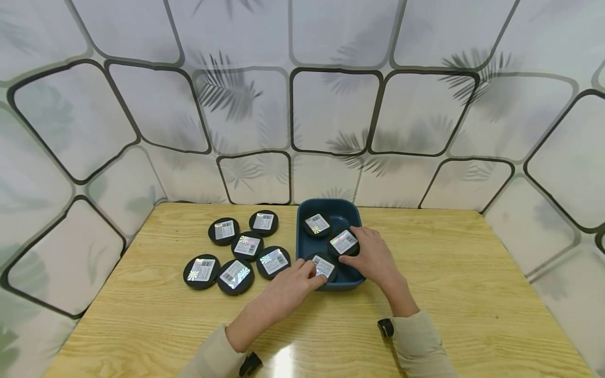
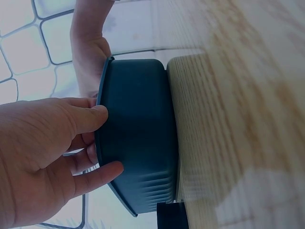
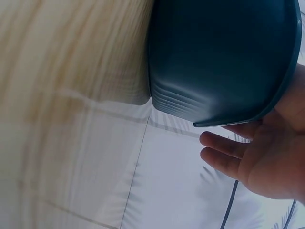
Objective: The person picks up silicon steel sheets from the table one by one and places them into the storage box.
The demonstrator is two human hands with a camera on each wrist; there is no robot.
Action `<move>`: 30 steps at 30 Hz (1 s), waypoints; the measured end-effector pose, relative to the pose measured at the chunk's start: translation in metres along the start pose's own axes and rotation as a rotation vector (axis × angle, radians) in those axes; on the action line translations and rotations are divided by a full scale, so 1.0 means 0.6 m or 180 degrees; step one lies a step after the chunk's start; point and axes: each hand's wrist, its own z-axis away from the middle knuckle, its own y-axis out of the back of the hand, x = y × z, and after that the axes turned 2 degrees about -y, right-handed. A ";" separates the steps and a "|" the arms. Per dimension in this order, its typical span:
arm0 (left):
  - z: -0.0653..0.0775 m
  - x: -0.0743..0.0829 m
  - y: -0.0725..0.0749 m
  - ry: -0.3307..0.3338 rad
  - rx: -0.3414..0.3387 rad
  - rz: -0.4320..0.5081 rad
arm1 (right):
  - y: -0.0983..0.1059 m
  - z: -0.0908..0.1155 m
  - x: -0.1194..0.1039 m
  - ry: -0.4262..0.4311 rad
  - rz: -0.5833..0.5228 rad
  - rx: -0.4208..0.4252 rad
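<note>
A dark blue plastic bin (image 1: 332, 286) stands on the table with three round black discs inside, each bearing a silver barcode label. My left hand (image 1: 294, 286) reaches over the bin's front left rim, thumb and fingers about the front disc (image 1: 324, 268). From the left wrist view, that hand's thumb and little finger show against the bin's outer wall, other fingers behind the rim. My right hand (image 1: 373, 254) comes over the right rim and pinches a second disc (image 1: 343, 242) between thumb and fingers. The third disc (image 1: 317, 224) lies at the back left of the bin, untouched.
Several more labelled black discs, among them a near one (image 1: 201, 272) and a far one (image 1: 263, 222), lie loosely grouped left of the bin on the wooden table (image 1: 454, 294). A patterned curtain (image 1: 335, 110) rises behind the table's back edge and at both sides.
</note>
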 end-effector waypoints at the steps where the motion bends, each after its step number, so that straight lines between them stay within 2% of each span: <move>1: 0.000 0.000 0.000 -0.0005 0.0002 -0.0007 | 0.000 0.000 0.000 0.0009 0.0027 -0.0006; 13: 0.000 -0.001 0.000 0.0021 -0.0048 0.0074 | -0.005 -0.003 0.001 0.0002 0.0136 -0.0147; 22: 0.000 -0.002 0.000 -0.0017 -0.0047 0.0038 | -0.008 -0.009 0.002 -0.0054 0.0236 -0.0354; 30: 0.000 -0.001 -0.001 -0.0009 -0.0001 -0.0032 | -0.015 -0.016 0.003 -0.0022 0.0482 -0.0501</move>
